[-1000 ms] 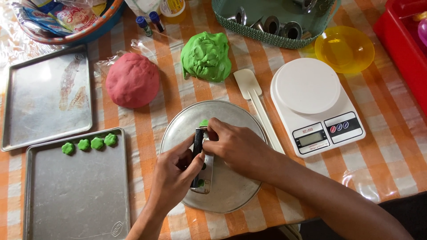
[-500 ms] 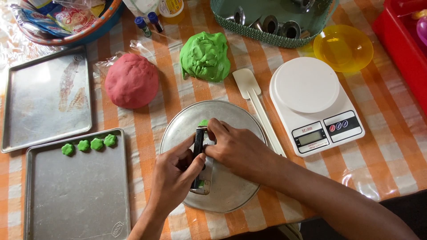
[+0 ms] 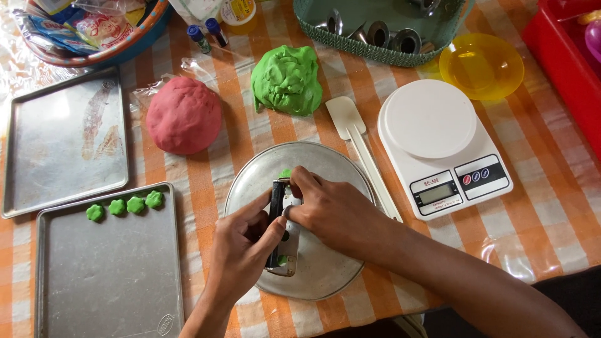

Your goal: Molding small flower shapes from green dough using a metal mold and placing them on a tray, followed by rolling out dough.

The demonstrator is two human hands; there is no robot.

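Overhead view of a work table covered in an orange-and-white checked cloth. Both hands meet over a round metal plate (image 3: pixel 325 169) near the table's front edge. The left hand (image 3: pixel 241 250) closes thumb and fingers around a metal scraper with a black handle (image 3: pixel 277 216); the tool's long axis runs nearly straight away from the person, the black handle on its left edge, the upper end pointing toward the far side of the table and the lower end toward the person. The right hand (image 3: pixel 335 216) lies across the plate from the right, its fingertips curled together against the upper part of the scraper. A small piece of green dough (image 3: pixel 285 173) shows just beyond the fingertips, and another trace of green appears at the tool's lower end; whether the fingers pinch dough there cannot be told. Beyond the plate lie a lump of green dough (image 3: pixel 288 78) and, to its left, a ball of red dough (image 3: pixel 183 114). A white spatula (image 3: pixel 360 147) rests between the plate and a white kitchen scale (image 3: pixel 441 147). At left, a baking tray (image 3: pixel 106 281) carries four small green flower-shaped pieces (image 3: pixel 124 206) in a row along its far edge; a second empty tray (image 3: pixel 62 141) lies beyond it. A yellow bowl (image 3: pixel 481 64) sits behind the scale.
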